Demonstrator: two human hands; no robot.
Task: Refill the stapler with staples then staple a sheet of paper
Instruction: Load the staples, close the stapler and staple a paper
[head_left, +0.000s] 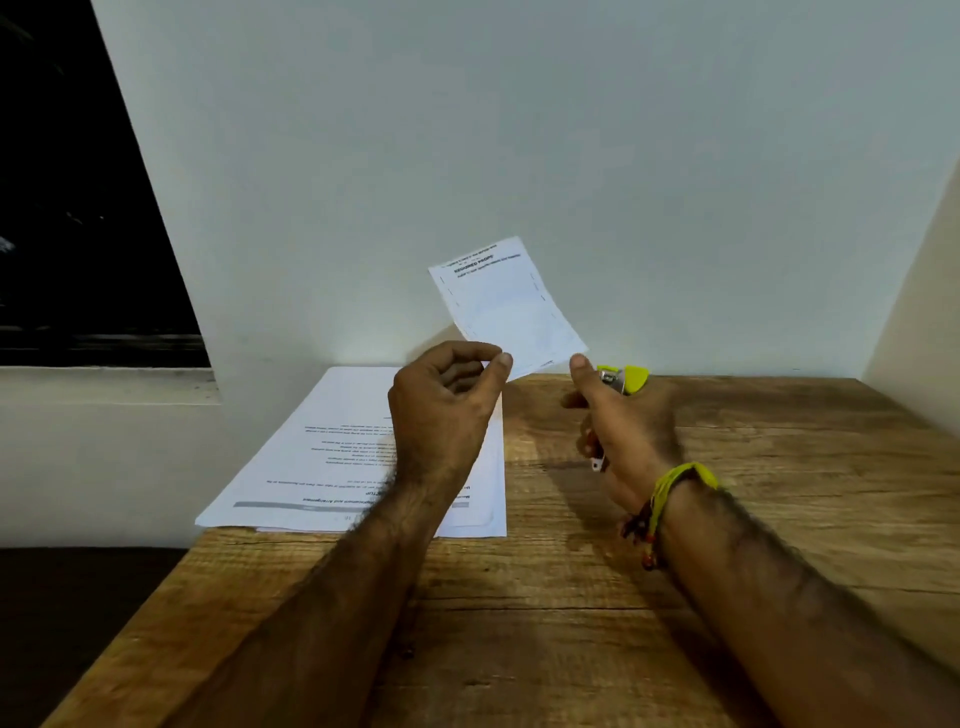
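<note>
My left hand (447, 410) pinches the lower corner of a small folded printed sheet of paper (506, 301) between thumb and fingers and holds it upright above the table. My right hand (623, 426) grips a yellow-green stapler (626, 378), whose front end sticks out above my fingers just right of the paper's lower edge. A bit of metal shows below my palm. My right thumb tip almost touches the sheet. Staples are not visible.
A stack of printed sheets (332, 467) lies on the wooden table (571, 597) at the back left, partly under my left wrist. A white wall stands directly behind the table. A dark window is at the far left. My right wrist wears a yellow thread band.
</note>
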